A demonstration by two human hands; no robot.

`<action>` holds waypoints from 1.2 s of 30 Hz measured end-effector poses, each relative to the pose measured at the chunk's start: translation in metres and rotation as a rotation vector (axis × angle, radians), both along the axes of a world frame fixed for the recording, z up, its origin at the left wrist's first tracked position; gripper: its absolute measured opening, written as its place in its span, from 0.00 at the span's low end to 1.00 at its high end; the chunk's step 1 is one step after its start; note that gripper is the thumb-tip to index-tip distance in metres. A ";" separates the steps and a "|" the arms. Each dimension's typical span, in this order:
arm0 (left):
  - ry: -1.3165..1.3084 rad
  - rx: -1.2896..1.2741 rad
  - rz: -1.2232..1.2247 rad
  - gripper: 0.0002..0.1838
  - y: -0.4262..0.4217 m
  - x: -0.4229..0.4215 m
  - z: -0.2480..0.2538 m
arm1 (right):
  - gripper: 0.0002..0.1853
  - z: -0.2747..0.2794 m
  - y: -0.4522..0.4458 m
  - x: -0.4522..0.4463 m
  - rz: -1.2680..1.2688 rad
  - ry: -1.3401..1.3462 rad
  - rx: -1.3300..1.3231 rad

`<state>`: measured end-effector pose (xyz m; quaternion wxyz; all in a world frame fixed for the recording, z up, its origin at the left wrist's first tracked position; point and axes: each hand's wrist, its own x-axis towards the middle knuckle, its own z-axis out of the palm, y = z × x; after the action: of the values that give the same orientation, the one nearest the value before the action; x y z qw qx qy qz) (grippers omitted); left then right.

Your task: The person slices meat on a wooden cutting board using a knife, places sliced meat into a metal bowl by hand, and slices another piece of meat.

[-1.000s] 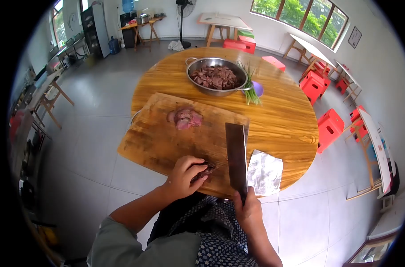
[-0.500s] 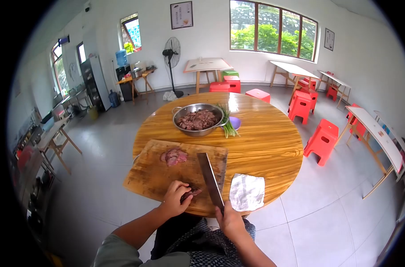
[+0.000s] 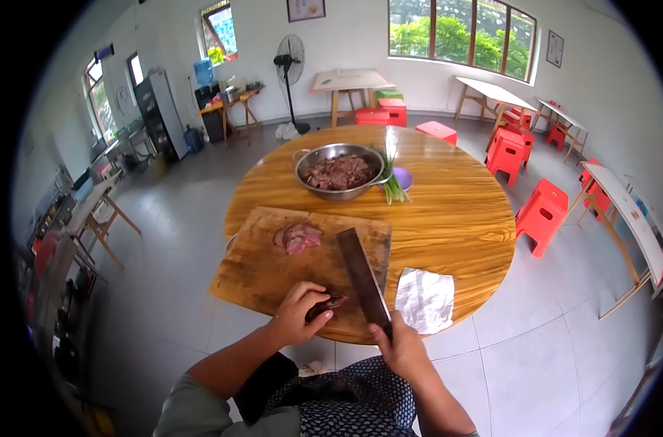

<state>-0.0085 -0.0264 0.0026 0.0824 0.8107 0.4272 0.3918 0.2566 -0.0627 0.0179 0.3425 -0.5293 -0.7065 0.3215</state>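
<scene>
On the left half of the round table (image 3: 463, 211), wooden cutting board (image 3: 248, 273), its near-left corner past the table edge. Sliced pink meat pile (image 3: 299, 239) lies on the board, toward its far side. Left hand (image 3: 300, 313), fingers curled, grips a dark meat piece (image 3: 333, 302) near the board's near edge. Beyond the board, steel bowl (image 3: 342, 194) full of cut dark meat (image 3: 340, 172). Cleaver (image 3: 363, 277) is right of the held piece, apart from it, blade slanting away and left; cannot tell if it touches the board. Green onions (image 3: 395, 188) lie beside the steel bowl, against purple bowl (image 3: 403, 178). Right hand (image 3: 402, 347) is closed around the cleaver handle. Crumpled white sheet (image 3: 425, 300) lies right of the board. Red stool (image 3: 542, 217) stands at far right of the table.
</scene>
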 end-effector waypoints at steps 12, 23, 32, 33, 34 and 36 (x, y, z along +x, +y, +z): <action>-0.027 0.114 -0.100 0.22 0.015 -0.010 -0.017 | 0.11 0.090 0.019 -0.005 0.145 -0.367 -0.029; 0.140 -0.019 -0.126 0.19 0.018 -0.014 -0.024 | 0.09 0.111 0.038 -0.017 0.424 -0.607 -0.088; 0.226 0.035 -0.007 0.16 0.006 -0.015 -0.035 | 0.07 0.110 0.041 -0.009 0.403 -0.482 -0.112; 0.234 -0.006 -0.024 0.16 0.006 -0.015 -0.035 | 0.07 0.112 0.042 -0.009 0.404 -0.479 -0.113; 0.240 -0.027 -0.031 0.16 0.007 -0.016 -0.036 | 0.07 0.114 0.043 -0.009 0.417 -0.502 -0.123; 0.239 -0.066 -0.064 0.17 0.007 -0.017 -0.038 | 0.07 0.112 0.045 -0.009 0.433 -0.522 -0.130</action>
<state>-0.0258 -0.0193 -0.0350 0.0699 0.8616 0.4205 0.2755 0.2478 -0.0177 0.1297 0.0398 -0.4520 -0.8444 0.2848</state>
